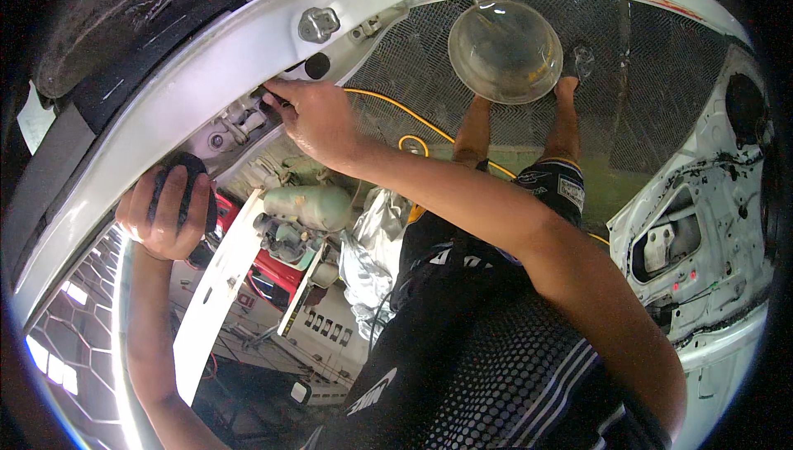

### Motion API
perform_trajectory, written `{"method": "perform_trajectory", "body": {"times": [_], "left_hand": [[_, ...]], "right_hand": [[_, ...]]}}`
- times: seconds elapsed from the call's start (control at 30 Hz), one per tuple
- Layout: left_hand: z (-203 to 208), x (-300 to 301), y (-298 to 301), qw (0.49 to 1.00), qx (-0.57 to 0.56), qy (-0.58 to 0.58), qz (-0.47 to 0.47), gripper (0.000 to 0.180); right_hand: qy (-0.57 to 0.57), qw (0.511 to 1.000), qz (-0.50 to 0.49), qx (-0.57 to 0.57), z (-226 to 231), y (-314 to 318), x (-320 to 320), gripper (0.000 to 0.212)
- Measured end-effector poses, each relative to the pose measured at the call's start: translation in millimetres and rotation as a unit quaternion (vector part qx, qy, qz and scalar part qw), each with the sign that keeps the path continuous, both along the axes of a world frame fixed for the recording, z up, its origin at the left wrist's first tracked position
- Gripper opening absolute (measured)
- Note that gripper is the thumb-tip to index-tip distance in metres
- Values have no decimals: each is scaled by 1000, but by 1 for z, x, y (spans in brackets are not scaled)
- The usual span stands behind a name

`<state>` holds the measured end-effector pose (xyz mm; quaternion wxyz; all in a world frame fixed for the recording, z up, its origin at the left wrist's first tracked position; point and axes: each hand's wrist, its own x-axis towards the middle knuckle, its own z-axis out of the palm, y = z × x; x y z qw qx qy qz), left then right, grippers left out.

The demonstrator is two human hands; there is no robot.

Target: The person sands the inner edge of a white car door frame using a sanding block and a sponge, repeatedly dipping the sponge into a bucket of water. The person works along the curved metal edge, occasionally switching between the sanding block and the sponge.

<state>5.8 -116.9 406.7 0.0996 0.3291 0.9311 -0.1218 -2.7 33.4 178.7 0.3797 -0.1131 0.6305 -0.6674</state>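
My left hand [168, 217] is wrapped around a dark rounded pad [198, 194] and holds it against the inner side of the white car body pillar [157, 128]. The pad's face toward the metal is hidden. Farther up, my right hand [318, 119] reaches across to the same pillar, its fingertips closed together at the metal edge. Something small and dark shows at those fingertips, too small to name. A metal hinge-like fitting [239, 123] lies between my two hands, and a metal latch piece [318, 25] is bolted farther along the frame.
A round, dull see-through basin [505, 52] stands on the dark ribbed mat [661, 86] by my feet. A yellow hose [405, 111] runs past my legs. At right is a stripped white door [710, 235]. Behind are a green tank [307, 207] and a crumpled silvery sheet [376, 252].
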Motion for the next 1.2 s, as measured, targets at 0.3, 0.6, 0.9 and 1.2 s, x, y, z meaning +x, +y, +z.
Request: {"method": "perform_trajectory", "body": {"times": [0.3, 0.6, 0.9, 1.2], "left_hand": [[4, -5, 4, 999, -27, -12, -15, 21], [2, -1, 3, 1000, -18, -3, -12, 33], [1, -4, 9, 999, -37, 20, -19, 21], [8, -4, 15, 999, -2, -35, 13, 26]], "right_hand": [[187, 957, 42, -216, -54, -18, -2, 39], [131, 949, 282, -60, -37, 2, -20, 38], [233, 902, 364, -19, -45, 1, -35, 30], [253, 928, 264, -73, -68, 13, -26, 28]]}}
